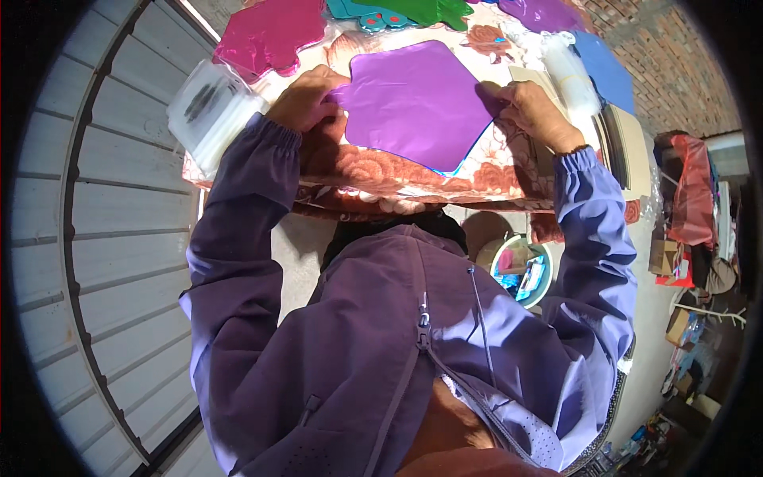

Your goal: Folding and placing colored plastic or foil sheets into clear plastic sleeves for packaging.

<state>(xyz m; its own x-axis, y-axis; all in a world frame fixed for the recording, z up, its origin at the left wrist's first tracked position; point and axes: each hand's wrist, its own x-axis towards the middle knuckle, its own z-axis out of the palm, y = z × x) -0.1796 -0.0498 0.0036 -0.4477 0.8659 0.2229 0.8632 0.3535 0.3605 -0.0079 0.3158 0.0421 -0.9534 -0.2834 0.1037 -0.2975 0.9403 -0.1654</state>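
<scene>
A flat purple foil balloon [421,107], roughly six-sided with a thin blue edge, is spread over the near part of the table. My left hand [306,97] pinches its left side, where a small tab sticks out. At the opposite side my right hand [534,110] grips the upper right edge between thumb and fingers. Part of each hand's fingers is hidden. Beyond my left hand lies a shiny pink foil piece [270,36].
A floral cloth [381,171] covers the table. Clear plastic bags [211,115] lie at its left edge. On the right are more clear bags [568,75] and cardboard sheets [624,151]. Green foil [421,11] lies at the back. Below the table stands a bucket [547,278].
</scene>
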